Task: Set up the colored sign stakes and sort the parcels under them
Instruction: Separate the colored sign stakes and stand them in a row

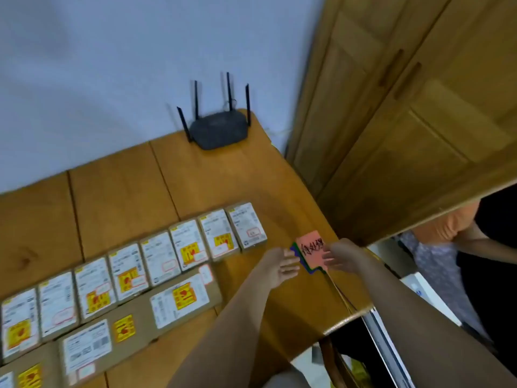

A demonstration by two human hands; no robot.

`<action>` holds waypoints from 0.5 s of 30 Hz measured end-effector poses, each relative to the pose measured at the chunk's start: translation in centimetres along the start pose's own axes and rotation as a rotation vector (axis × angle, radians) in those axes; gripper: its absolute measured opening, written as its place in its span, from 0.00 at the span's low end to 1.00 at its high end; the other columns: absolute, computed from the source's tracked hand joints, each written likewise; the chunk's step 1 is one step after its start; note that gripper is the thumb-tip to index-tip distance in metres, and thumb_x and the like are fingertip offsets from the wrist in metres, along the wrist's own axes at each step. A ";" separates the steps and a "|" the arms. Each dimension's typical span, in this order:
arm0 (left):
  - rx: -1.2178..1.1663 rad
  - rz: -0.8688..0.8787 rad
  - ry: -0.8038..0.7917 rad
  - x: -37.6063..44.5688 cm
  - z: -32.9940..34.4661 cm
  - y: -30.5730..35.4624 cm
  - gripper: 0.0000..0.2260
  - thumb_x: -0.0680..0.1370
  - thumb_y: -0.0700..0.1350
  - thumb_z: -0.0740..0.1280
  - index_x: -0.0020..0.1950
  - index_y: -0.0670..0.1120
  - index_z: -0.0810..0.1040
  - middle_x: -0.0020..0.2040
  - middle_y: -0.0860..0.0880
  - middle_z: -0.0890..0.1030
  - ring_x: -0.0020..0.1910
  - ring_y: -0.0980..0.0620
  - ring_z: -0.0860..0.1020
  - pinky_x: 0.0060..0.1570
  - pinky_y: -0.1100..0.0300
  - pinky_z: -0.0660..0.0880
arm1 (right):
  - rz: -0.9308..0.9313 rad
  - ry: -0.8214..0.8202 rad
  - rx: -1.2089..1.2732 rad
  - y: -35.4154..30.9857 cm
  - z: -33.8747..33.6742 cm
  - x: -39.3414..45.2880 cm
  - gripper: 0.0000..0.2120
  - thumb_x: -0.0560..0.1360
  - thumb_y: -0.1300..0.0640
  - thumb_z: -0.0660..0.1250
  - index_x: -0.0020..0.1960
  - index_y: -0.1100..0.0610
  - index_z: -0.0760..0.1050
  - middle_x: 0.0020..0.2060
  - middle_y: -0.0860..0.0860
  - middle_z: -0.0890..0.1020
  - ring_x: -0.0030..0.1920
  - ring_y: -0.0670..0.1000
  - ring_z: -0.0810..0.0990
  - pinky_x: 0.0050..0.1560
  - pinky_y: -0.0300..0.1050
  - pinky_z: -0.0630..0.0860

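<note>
Pink sign stack (311, 249), both hands (277, 268) touching

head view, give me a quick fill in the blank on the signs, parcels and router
1. The top card of the sign stack is ____ in colour.
2. The router has ____ antennas.
3. The left hand and right hand are at the stack's ____ sides.
4. The parcels lie on a ____ table.

Answers: pink; four; opposite; wooden

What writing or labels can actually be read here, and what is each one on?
Pink sign card, top of the stack between the hands: black handwritten characters, too blurred to read.
Parcels: white shipping labels and yellow-red stickers, print too small and blurred.
Router: no readable marking.
</note>
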State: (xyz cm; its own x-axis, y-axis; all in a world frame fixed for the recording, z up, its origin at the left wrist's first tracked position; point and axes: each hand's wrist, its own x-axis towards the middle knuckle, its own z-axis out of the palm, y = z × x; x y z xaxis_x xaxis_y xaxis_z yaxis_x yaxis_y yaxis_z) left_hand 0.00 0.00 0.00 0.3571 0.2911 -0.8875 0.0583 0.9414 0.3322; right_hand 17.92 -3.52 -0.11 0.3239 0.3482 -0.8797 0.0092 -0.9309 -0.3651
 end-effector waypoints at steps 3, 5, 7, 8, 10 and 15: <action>-0.035 -0.074 0.057 1.9 2.0 -0.8 0.12 0.83 0.43 0.56 0.62 0.39 0.73 0.62 0.37 0.76 0.64 0.37 0.74 0.66 0.45 0.71 | 0.068 0.023 -0.051 1.2 -0.8 1.9 0.19 0.82 0.60 0.61 0.71 0.65 0.67 0.67 0.61 0.74 0.65 0.60 0.75 0.65 0.54 0.73; -0.039 -0.119 0.063 3.0 2.7 -1.4 0.08 0.83 0.43 0.58 0.53 0.40 0.74 0.61 0.38 0.75 0.65 0.37 0.73 0.67 0.44 0.70 | 0.115 -0.004 -0.095 1.9 -0.9 3.1 0.20 0.82 0.59 0.61 0.72 0.63 0.66 0.69 0.59 0.72 0.67 0.59 0.73 0.65 0.53 0.73; -0.056 -0.154 0.092 4.2 3.2 -1.9 0.07 0.83 0.43 0.58 0.54 0.41 0.72 0.61 0.38 0.73 0.68 0.37 0.71 0.69 0.43 0.68 | 0.153 0.006 -0.116 2.4 -1.1 4.3 0.19 0.81 0.59 0.63 0.70 0.63 0.68 0.68 0.59 0.73 0.66 0.58 0.74 0.65 0.53 0.74; -0.055 -0.159 0.094 5.0 3.2 -2.2 0.06 0.83 0.42 0.58 0.57 0.41 0.71 0.62 0.39 0.73 0.68 0.38 0.70 0.69 0.43 0.67 | 0.158 0.001 -0.122 2.6 -1.1 4.9 0.18 0.81 0.59 0.63 0.68 0.63 0.70 0.66 0.59 0.75 0.65 0.58 0.75 0.64 0.53 0.74; -0.056 -0.161 0.096 6.1 3.5 -2.4 0.06 0.82 0.42 0.59 0.58 0.41 0.72 0.63 0.39 0.74 0.65 0.40 0.72 0.69 0.42 0.68 | 0.179 -0.022 -0.110 3.0 -1.1 6.1 0.16 0.82 0.58 0.61 0.67 0.63 0.72 0.65 0.59 0.77 0.64 0.57 0.76 0.66 0.52 0.73; -0.032 -0.145 0.116 7.8 3.9 -3.0 0.06 0.82 0.41 0.60 0.56 0.42 0.74 0.60 0.41 0.76 0.61 0.43 0.74 0.65 0.42 0.70 | 0.188 -0.006 -0.114 3.5 -0.3 8.0 0.11 0.80 0.62 0.62 0.60 0.64 0.74 0.40 0.57 0.75 0.33 0.52 0.72 0.40 0.49 0.76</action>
State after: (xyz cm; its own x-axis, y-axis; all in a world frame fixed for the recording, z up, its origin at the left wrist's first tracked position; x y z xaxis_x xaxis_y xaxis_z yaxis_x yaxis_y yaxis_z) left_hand 6.27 -1.27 -6.67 0.2367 0.1683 -0.9569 0.0712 0.9792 0.1898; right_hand 20.84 -4.04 -8.28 0.3245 0.1673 -0.9310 0.0560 -0.9859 -0.1576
